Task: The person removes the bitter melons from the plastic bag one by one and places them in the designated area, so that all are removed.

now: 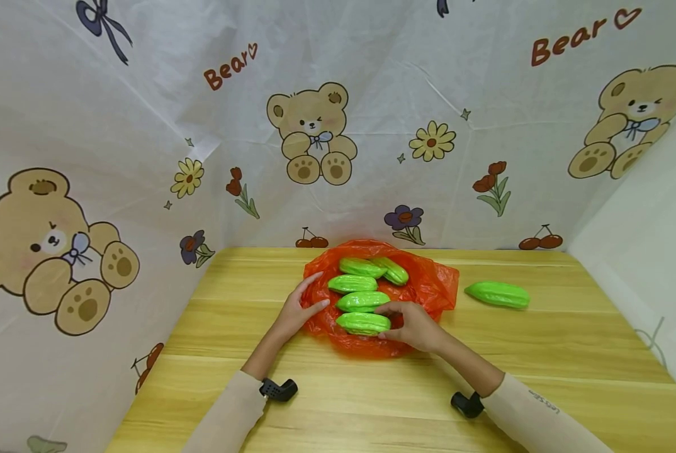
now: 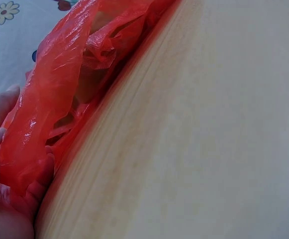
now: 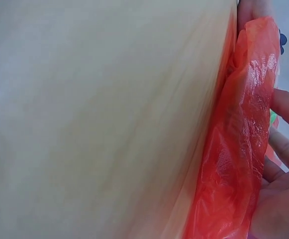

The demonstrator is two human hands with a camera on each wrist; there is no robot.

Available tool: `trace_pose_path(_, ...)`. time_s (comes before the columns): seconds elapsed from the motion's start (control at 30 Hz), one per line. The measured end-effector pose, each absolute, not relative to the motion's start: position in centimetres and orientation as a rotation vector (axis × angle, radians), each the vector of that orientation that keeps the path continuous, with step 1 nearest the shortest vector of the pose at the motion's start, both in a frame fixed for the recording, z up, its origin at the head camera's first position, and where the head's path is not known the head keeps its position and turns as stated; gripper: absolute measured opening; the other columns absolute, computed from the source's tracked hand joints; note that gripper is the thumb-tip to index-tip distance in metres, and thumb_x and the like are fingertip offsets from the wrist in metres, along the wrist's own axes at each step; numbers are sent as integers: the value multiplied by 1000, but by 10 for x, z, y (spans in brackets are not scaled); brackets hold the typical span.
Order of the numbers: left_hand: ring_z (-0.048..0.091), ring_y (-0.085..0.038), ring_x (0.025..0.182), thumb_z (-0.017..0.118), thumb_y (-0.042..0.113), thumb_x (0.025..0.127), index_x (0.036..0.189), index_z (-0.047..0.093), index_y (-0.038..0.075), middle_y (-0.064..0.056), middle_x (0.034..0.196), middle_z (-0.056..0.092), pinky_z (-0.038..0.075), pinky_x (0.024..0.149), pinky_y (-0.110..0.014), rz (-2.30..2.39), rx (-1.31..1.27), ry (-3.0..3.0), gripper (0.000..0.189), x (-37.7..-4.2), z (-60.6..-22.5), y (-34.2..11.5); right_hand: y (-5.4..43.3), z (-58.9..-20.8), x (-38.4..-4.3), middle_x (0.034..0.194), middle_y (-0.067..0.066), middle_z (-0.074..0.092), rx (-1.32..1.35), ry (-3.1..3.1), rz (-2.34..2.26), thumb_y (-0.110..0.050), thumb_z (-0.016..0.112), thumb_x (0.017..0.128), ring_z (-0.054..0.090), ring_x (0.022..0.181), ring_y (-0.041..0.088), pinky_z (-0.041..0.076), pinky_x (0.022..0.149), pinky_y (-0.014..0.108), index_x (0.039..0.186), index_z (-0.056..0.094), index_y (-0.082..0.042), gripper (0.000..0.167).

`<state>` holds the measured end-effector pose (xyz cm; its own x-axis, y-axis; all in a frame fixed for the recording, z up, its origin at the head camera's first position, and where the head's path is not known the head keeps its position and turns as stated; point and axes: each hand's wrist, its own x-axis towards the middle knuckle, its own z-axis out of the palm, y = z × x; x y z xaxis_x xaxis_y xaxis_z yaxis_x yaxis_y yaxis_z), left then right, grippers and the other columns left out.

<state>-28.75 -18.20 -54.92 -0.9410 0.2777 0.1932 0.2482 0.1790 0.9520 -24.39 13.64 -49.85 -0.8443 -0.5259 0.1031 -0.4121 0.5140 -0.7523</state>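
A red plastic bag (image 1: 428, 277) lies spread on the table with several bright green bitter melons on it. At the near side, my right hand (image 1: 414, 326) pinches the right end of the closest bitter melon (image 1: 362, 324) between thumb and fingers. Just behind that one lies another bitter melon (image 1: 362, 301). My left hand (image 1: 295, 311) touches the bag's left edge, thumb and fingers spread apart. In the left wrist view, red film (image 2: 49, 109) passes between the left hand's fingers. The bag's side hides most of the melon in the right wrist view.
One separate bitter melon (image 1: 498, 294) lies on the wooden table (image 1: 338, 402) to the right of the bag. A white cloth printed with bears (image 1: 315, 135) stands behind and along the left. A thin cord (image 1: 652, 340) hangs at the right wall.
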Motion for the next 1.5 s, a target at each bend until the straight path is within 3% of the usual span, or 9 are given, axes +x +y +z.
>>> trace_pose_path(0.23, 45, -28, 139, 76, 31, 93, 154, 43, 27, -2, 157, 40, 50, 103, -41, 1935, 551, 2383, 69, -287, -548, -182, 139, -495, -245, 115, 1, 72, -806, 2593, -1284, -19, 82, 87, 64, 109, 24, 52, 98, 48, 123, 71, -10, 38)
trace_pose_path(0.47, 42, -34, 140, 71, 16, 97, 156, 38, 12, -11, 158, 38, 45, 108, -51, 1923, 523, 2384, 68, -269, -521, -175, 141, -495, -246, 113, 9, 71, -767, 2528, -1377, -16, 81, 88, 66, 103, 30, 57, 89, 48, 122, 71, -5, 37)
trace_pose_path(0.9, 44, -33, 139, 71, 19, 97, 156, 38, 12, -11, 159, 37, 47, 106, -49, 1924, 524, 2370, 68, -268, -519, -176, 151, -480, -242, 122, 13, 69, -683, 2493, -1519, -19, 81, 89, 66, 104, 31, 56, 84, 25, 126, 69, -4, 42)
trace_pose_path(1.5, 43, -34, 140, 70, 15, 98, 156, 38, 13, -10, 159, 37, 47, 107, -48, 1951, 530, 2353, 67, -269, -521, -174, 179, -454, -228, 123, 12, 68, -672, 2463, -1555, -21, 80, 90, 66, 103, 30, 58, 83, 28, 129, 68, -7, 44)
